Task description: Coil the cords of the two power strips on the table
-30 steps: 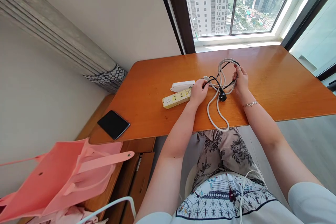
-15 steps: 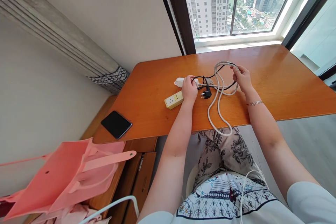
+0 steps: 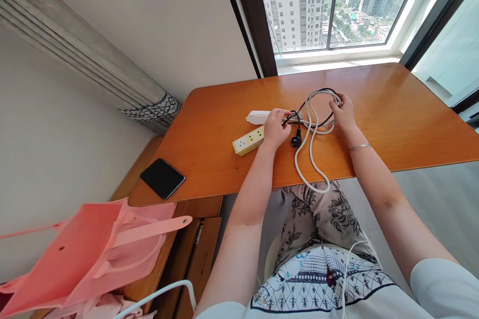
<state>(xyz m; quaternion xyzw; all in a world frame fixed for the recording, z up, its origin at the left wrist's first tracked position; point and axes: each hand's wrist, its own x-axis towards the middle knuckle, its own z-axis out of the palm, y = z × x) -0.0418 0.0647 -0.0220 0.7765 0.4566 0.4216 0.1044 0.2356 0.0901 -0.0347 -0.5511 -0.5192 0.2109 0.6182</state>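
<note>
My left hand point(image 3: 276, 129) is closed at the right end of a yellowish power strip point(image 3: 247, 141), with its fingertips pinching a black cord. From that cord a black plug point(image 3: 296, 140) hangs down just right of the hand. Behind the strip lies a second white strip-like piece point(image 3: 257, 117), partly covered by my left hand. Closed around the upper right of a looped white cable point(image 3: 318, 190) is my right hand point(image 3: 343, 111); the black cord runs along those loops too. One white loop droops over the table's front edge.
A dark-screened phone point(image 3: 162, 178) lies at the left of the wooden table point(image 3: 404, 119). Beside it, lower left, is a pink bag point(image 3: 93, 249) on wooden furniture. The window point(image 3: 299, 10) and a gathered curtain point(image 3: 93, 60) stand behind.
My left hand has shifted slightly right, from the strips onto the black cord. The black plug has swung to point downward. My right hand has turned slightly on the cable loops.
</note>
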